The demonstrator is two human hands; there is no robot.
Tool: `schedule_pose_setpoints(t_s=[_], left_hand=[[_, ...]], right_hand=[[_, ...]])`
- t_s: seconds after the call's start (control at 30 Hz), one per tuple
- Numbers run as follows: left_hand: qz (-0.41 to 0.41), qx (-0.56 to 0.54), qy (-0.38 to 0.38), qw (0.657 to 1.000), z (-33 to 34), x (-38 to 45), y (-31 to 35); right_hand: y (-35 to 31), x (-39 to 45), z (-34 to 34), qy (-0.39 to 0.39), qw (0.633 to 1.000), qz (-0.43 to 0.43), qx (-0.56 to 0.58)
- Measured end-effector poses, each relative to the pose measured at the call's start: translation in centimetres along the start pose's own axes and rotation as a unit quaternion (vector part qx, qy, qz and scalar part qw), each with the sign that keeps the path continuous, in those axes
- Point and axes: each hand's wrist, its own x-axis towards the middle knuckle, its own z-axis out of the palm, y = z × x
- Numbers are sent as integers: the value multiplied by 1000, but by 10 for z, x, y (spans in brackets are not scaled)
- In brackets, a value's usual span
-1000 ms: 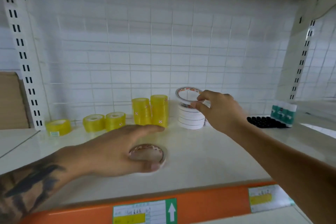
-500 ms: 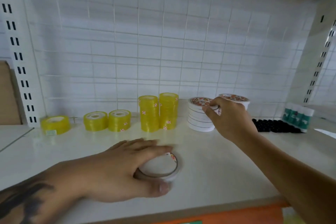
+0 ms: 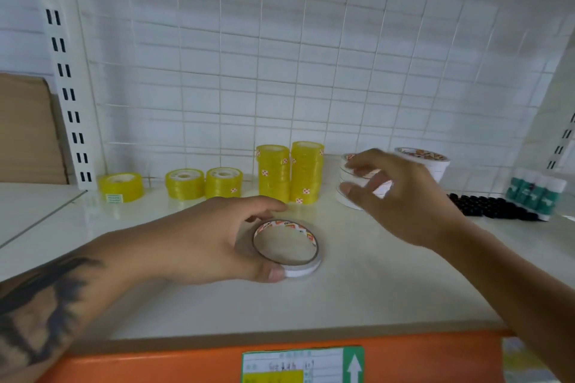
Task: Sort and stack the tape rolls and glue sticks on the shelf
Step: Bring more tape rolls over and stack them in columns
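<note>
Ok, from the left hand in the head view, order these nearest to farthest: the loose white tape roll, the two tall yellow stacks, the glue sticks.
1. Loose white tape roll: held in the left hand, front centre of the shelf.
2. Tall yellow stacks: just behind the hand, at the back wall.
3. Glue sticks: far right, beyond the right hand.

Both forearms are bare, and the left forearm [image 3: 40, 305] carries a dark, feathery tattoo.

I log: bright, even, diffuse light; soft shadows only; right hand [image 3: 401, 196] motion-blurred; wide-angle bowing at frame edges.
</note>
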Motion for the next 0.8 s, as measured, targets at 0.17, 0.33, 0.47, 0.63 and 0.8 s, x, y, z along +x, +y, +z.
schedule_pose_setpoints(t_s=[0.17, 0.33, 0.47, 0.63, 0.8], left_hand=[[14, -75, 61, 995, -1, 4, -8], [47, -132, 86, 986, 0, 5, -2], [45, -146, 110, 982, 0, 4, 4], [-9, 68, 82, 994, 5, -4, 10], [-34, 152, -100, 983, 18, -6, 21]], right_hand=[[-24, -21, 5, -261, 959, -34, 106], [-22, -19, 8, -198, 970, -52, 131], [-21, -18, 5, -143, 978, -70, 132], [-6, -7, -6, -9, 998, -5, 68], [20, 9, -8, 95, 991, 81, -41]])
